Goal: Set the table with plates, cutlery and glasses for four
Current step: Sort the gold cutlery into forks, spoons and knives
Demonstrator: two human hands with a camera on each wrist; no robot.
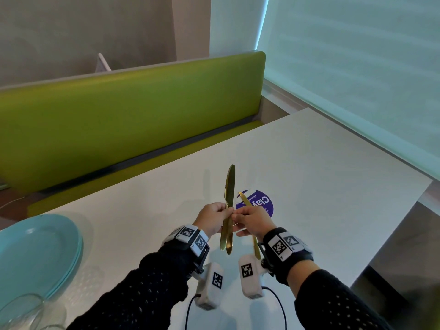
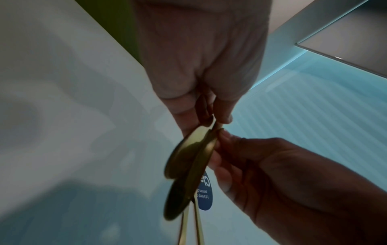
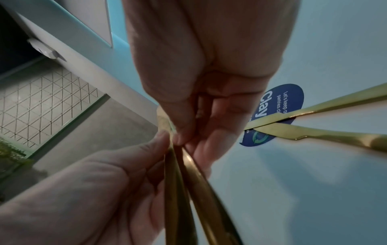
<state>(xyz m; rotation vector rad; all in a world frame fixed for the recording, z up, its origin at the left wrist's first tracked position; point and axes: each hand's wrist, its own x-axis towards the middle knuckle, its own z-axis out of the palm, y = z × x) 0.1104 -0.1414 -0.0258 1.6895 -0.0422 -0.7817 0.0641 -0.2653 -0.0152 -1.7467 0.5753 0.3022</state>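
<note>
Both hands meet above the white table [image 1: 321,175]. My left hand [image 1: 226,211] grips a bundle of gold cutlery [image 1: 230,184]: a knife blade points up and away, and the handles hang below the fingers. In the left wrist view this left hand [image 2: 209,107] pinches the cutlery [image 2: 188,165] near the middle. My right hand [image 1: 239,216] holds more gold cutlery [image 1: 244,200], and its fingertips touch the left hand's bundle. Two gold knives [image 3: 314,114] show beside the right hand [image 3: 199,124] in the right wrist view. A stack of teal plates [image 1: 38,253] lies at the left.
A round blue sticker [image 1: 263,202] lies on the table just beyond the hands. A clear glass [image 1: 21,310] stands at the bottom left, near the plates. A green bench [image 1: 119,120] runs along the table's far side. The table's right edge drops to the floor.
</note>
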